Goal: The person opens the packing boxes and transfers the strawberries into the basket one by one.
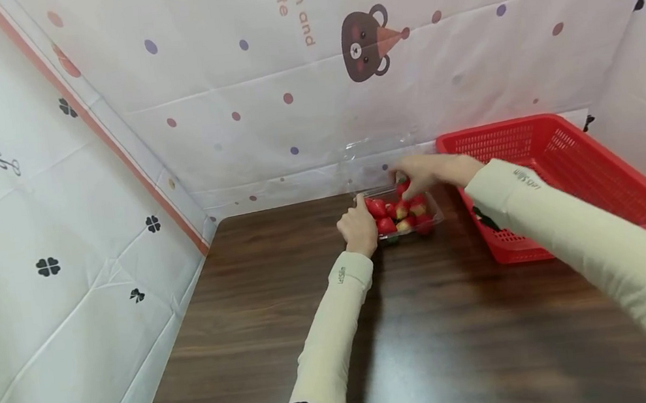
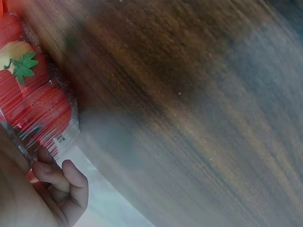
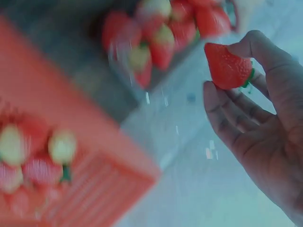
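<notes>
A clear plastic container (image 1: 438, 214) full of red and pale-tipped strawberries (image 1: 386, 226) stands near the back of the table, its transparent lid (image 1: 374, 157) raised behind it. At the container's left side, my left hand (image 1: 358, 229) grips the edge; curled fingers show against the plastic in the left wrist view. Above the container, my right hand (image 1: 423, 171) pinches one strawberry (image 3: 228, 67) between thumb and fingertips. Its green leaves point toward the palm in the right wrist view.
A red slotted plastic basket (image 1: 612, 197) stands to the right of the container. Several strawberries (image 3: 35, 158) lie in it, blurred, with the right sleeve (image 1: 576, 247) crossing in front of it in the head view. A patterned white cloth (image 1: 269, 141) hangs behind the wooden table (image 1: 265, 326).
</notes>
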Tool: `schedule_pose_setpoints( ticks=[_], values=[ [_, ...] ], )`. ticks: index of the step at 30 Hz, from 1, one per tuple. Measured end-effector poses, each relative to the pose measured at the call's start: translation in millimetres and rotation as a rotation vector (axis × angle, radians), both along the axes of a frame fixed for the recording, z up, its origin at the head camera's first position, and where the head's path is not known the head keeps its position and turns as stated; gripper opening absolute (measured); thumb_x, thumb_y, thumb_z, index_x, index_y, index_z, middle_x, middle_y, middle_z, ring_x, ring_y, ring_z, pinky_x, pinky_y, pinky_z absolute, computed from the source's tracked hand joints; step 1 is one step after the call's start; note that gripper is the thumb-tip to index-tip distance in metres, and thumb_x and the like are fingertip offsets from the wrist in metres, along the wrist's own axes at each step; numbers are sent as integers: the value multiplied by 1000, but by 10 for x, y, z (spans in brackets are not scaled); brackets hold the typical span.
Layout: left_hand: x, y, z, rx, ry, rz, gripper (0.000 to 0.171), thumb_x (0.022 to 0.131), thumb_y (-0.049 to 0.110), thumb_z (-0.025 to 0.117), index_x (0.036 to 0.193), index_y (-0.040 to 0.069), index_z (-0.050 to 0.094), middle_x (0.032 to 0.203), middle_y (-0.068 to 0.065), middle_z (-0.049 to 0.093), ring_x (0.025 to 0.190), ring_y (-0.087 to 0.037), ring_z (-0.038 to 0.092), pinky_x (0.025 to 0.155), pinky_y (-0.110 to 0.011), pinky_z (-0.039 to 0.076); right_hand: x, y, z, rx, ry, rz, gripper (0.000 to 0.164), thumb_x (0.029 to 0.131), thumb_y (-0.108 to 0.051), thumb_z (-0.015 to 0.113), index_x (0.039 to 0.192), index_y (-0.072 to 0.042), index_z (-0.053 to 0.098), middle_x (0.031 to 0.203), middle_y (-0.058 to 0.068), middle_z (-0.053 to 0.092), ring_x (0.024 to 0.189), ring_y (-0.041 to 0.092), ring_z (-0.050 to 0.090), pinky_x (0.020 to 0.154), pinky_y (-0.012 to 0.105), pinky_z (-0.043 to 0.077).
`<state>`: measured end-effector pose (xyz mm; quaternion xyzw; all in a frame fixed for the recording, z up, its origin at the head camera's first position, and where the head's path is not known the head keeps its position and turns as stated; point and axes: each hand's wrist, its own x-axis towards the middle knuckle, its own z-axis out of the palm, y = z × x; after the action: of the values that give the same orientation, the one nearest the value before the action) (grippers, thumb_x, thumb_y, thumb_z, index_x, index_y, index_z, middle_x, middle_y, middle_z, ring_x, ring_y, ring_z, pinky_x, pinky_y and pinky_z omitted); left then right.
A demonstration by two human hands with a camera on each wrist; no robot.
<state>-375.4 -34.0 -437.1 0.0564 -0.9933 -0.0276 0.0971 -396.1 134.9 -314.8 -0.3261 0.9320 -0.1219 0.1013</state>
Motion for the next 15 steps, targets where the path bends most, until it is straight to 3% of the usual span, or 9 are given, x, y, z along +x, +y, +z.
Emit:
schedule_pose_setpoints(
  ticks=[3, 7, 11, 15],
  values=[
    [16, 15, -21, 4, 7, -2, 28, 106, 21, 46, 134, 23, 50, 99, -8, 78, 84, -26, 76, 65, -39, 58, -29, 276, 189, 5, 59, -38, 36, 87, -10, 74, 119, 3, 63, 111, 21, 68, 105, 36, 66, 92, 52, 55],
    [37, 23, -51, 4, -3, -22, 31, 106, 21, 46, 137, 23, 50, 100, -9, 78, 84, -27, 76, 66, -39, 58, -65, 727, 300, 38, 129, -134, 34, 88, -13, 73, 115, 7, 64, 112, 27, 67, 106, 41, 65, 94, 56, 52],
    [41, 16, -50, 4, 0, -23, 30, 106, 21, 47, 136, 22, 50, 99, -10, 77, 83, -27, 76, 65, -40, 58, -72, 1140, 280, 88, 121, -223, 37, 90, -12, 72, 117, 13, 63, 115, 33, 66, 107, 47, 64, 93, 58, 52],
    [43, 22, -13, -6, 4, -14, 30, 105, 23, 49, 136, 21, 48, 98, -10, 77, 82, -27, 76, 65, -40, 59, -58, 1468, 181, 163, 81, -241, 39, 91, -10, 72, 120, 15, 62, 116, 34, 66, 107, 48, 64, 90, 58, 53]
  ],
)
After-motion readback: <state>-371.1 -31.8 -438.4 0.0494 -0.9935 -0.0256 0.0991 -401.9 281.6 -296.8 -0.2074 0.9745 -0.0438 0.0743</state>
